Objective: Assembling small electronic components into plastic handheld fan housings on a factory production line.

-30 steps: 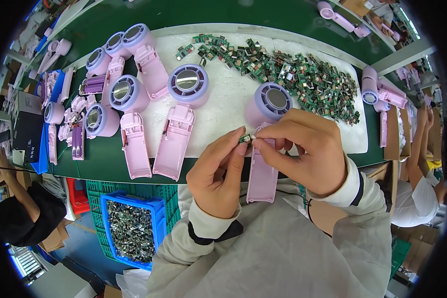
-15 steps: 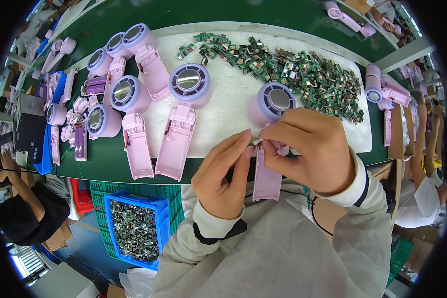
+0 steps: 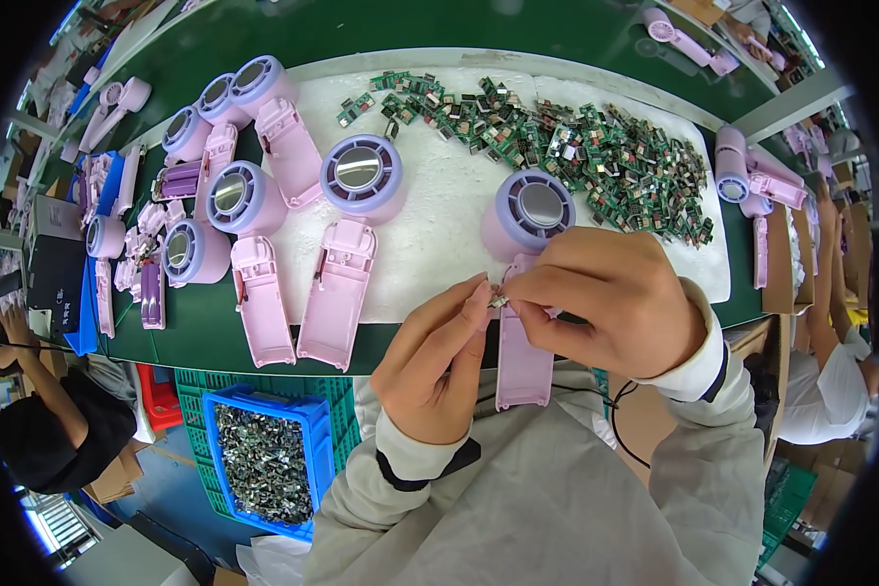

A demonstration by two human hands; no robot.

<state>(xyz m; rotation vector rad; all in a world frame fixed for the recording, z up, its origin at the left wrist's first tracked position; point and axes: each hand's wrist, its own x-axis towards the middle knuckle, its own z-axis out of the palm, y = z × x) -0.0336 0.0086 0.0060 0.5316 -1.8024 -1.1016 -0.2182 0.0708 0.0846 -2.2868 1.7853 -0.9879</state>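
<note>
White slab [image 3: 430, 230], tiny angular board [image 3: 498, 302], round-headed plastic fan [image 3: 529, 223]

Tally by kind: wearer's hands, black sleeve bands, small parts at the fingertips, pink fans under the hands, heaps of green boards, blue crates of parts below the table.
Hands: 2 (left hand, right hand)
Black sleeve bands: 2
Small part: 1
Pink fan: 1
Heap of green boards: 1
Blue crate: 1
Total: 8
</note>
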